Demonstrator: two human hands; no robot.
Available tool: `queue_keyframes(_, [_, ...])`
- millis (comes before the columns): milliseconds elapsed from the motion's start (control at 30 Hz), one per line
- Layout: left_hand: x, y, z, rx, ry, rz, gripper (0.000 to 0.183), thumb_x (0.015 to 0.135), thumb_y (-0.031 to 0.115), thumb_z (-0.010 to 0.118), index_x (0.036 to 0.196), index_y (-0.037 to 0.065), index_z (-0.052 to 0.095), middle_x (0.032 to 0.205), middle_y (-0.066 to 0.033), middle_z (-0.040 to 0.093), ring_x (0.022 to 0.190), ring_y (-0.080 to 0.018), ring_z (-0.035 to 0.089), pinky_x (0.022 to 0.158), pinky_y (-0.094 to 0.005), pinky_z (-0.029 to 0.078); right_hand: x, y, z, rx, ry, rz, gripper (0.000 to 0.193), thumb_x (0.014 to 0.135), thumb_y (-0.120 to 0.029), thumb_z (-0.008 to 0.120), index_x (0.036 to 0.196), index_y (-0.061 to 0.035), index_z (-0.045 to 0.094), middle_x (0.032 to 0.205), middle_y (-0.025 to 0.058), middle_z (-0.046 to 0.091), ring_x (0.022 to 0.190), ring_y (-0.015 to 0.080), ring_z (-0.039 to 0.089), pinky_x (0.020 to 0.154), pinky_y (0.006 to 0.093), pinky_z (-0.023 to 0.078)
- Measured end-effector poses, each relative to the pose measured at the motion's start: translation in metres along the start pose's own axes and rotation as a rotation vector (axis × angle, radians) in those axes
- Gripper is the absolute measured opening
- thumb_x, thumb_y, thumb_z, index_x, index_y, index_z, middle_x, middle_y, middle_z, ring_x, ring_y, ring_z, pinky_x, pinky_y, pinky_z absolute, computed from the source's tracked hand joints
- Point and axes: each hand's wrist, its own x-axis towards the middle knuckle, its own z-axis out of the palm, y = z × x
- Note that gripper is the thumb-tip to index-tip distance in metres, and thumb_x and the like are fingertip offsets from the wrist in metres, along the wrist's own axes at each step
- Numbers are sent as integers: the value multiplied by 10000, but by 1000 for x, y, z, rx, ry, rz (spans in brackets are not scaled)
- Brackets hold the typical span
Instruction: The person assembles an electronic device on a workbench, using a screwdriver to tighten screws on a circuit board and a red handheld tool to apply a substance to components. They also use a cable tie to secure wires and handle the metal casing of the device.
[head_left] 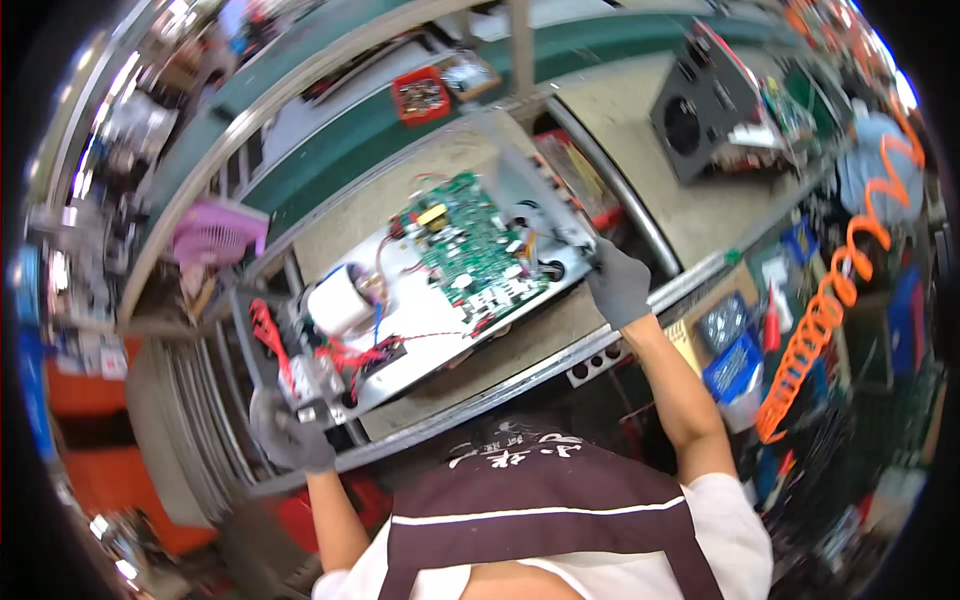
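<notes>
A metal chassis (405,372) lies at a slant on the work line between my hands. It carries a green circuit board (470,245), a white cylinder (338,304) and bundles of red wire (268,335). My left hand (288,432), in a grey glove, is closed round the chassis's near left corner, below the red wires. At the right end, my right hand (618,285), also gloved in grey, grips the chassis by its side; its fingertips are partly hidden there. A clear upright panel (520,170) stands along the chassis's far right side.
A metal rail (500,385) runs along the near side. On the bench at right stands a dark box-shaped housing (705,105) with a round hole. An orange coiled hose (825,310) hangs at right. Beyond the chassis are a red parts tray (421,95) and a purple basket (215,232).
</notes>
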Motion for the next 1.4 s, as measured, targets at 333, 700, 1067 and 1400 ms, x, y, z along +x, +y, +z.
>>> queue_keyframes(333, [27,6,2,567,70,-484,389,932,256,487,1077,-99,552,994,-234,601,882,-332,575,829,-358,455,-26,-7,48,266,162,-9,349,640,-111,640,964,-71,515,643,87,540,571,266,573,483,381,436])
queue_keyframes(700, [53,-60,-59,1161,-430,-597,667,921,548,225,1190,28,545,1155,-207,570,1033,-390,542,881,-429,404,-29,-24,89,622,87,-263,174,731,-113,550,894,-59,520,657,21,478,582,183,527,526,315,421])
queue_keyframes(1067, [78,-141,-100,692,-503,-1042,629,951,478,259,1187,-45,516,1089,-177,598,933,-271,602,790,-351,487,-49,-55,144,791,13,-410,286,757,-170,515,1019,-54,509,810,27,484,709,157,535,591,291,442])
queue_keyframes(1400, [74,-139,-100,871,-641,-1032,617,931,501,307,1135,-14,579,1027,-166,632,939,-265,588,803,-365,454,-31,-67,183,637,-178,-774,168,726,-145,554,863,-48,548,820,56,530,728,193,589,588,316,485])
